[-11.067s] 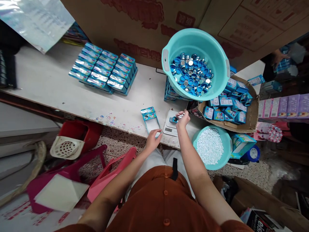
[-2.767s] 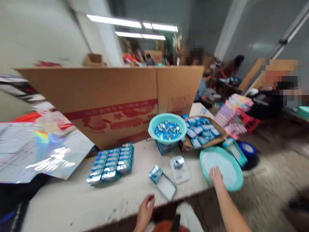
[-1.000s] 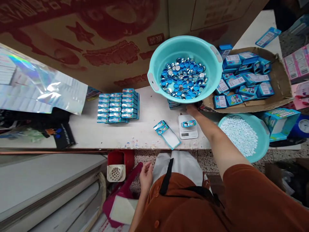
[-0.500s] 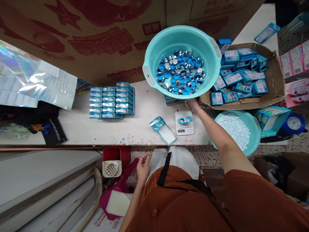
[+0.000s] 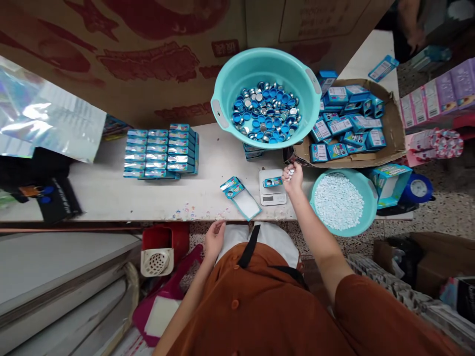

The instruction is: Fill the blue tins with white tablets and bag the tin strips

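I have the right hand [image 5: 293, 178] with its fingers bent around white pellets [image 5: 291, 172], just beside the small blue box [image 5: 275, 182] lying on the scale [image 5: 278, 199]. The pellet tub [image 5: 371, 203] is to the right of those fingers; the basin [image 5: 237, 71] of caps is beyond them. My left hand [image 5: 215, 239] hangs slack, fingers slightly bent, by the table [image 5: 100, 198] edge, near a blue carton [image 5: 232, 188].

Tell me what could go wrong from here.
Small white pellets might slip from the right hand and scatter over the flat white digital scale.
That hand is close beside the small blue rectangular box on the scale, so a bump could shift it.
The blue-and-white rectangular carton lies at the white table's front edge and might get knocked off.
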{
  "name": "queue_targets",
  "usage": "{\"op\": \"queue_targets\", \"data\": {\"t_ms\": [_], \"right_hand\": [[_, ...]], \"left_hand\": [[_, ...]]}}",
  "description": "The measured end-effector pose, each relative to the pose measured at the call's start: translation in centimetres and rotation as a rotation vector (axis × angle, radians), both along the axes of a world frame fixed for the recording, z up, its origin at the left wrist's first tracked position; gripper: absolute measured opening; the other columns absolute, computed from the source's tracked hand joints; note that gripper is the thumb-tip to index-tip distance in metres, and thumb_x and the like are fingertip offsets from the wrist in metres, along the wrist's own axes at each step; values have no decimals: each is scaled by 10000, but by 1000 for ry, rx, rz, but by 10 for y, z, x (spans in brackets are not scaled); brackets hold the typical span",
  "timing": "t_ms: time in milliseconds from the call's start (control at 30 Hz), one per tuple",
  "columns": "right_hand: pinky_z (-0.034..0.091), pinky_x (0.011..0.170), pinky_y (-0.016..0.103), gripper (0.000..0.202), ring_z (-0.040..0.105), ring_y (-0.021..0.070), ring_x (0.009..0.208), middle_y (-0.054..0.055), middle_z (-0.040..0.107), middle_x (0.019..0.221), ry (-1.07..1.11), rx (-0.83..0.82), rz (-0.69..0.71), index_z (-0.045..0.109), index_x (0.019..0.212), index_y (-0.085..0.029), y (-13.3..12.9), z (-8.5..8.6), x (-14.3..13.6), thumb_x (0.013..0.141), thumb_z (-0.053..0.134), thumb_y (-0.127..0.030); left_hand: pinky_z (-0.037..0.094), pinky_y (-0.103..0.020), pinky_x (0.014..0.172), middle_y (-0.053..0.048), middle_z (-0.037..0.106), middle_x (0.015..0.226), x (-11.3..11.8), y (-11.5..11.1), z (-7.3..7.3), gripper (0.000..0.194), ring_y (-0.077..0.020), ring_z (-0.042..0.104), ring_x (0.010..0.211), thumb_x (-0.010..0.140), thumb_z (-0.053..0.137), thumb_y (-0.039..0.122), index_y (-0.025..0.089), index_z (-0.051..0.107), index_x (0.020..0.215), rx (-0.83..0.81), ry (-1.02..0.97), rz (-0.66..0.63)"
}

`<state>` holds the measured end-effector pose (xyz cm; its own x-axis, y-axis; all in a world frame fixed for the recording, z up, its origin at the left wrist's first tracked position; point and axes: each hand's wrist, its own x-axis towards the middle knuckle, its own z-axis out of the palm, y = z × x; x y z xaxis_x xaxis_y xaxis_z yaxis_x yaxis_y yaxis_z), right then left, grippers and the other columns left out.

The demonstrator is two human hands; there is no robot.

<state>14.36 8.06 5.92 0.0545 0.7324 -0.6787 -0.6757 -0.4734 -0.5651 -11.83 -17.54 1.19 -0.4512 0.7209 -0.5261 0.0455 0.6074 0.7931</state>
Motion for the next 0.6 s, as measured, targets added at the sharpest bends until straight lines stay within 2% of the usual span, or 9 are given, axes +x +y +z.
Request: {"op": "queue_targets", "data": {"t_ms": [100, 200, 367, 600], "right_hand": [[180, 305, 150, 348, 273, 31, 329, -85, 346, 479, -98, -37, -166, 333, 594, -208, -9, -10, -13, 860, 377, -428], [186, 308, 153, 378, 301, 37, 333, -85, 338, 470, -249, -59, -218, 332, 592, -213, -11, -21, -26, 866, 337, -474], [221, 309, 174, 460, 313, 60, 333, -85, 282, 455, -524, -26, -196, 289, 589, -236, -7, -31, -39, 845, 218, -610], [246, 311, 193, 520, 310, 76, 334, -75, 264, 456, -625, 35, -91, 262, 586, -244, -11, -30, -55, 807, 92, -683]], "left_hand": [[465, -402, 930, -111, 669, 972, 5, 4, 1, 409, -219, 629, 933, 707, 639, 492, 158, 615, 942, 15, -17, 13], [474, -393, 914, -107, 673, 958, 7, 4, 1, 413, -214, 633, 917, 705, 638, 496, 155, 617, 937, 14, -25, 17], [471, -388, 917, -108, 673, 955, 8, -2, 2, 406, -213, 631, 923, 708, 640, 489, 150, 623, 932, 34, -16, 48], [475, -392, 911, -111, 678, 948, 9, -12, -1, 423, -211, 635, 912, 693, 659, 494, 147, 628, 933, 35, -22, 131]]}}
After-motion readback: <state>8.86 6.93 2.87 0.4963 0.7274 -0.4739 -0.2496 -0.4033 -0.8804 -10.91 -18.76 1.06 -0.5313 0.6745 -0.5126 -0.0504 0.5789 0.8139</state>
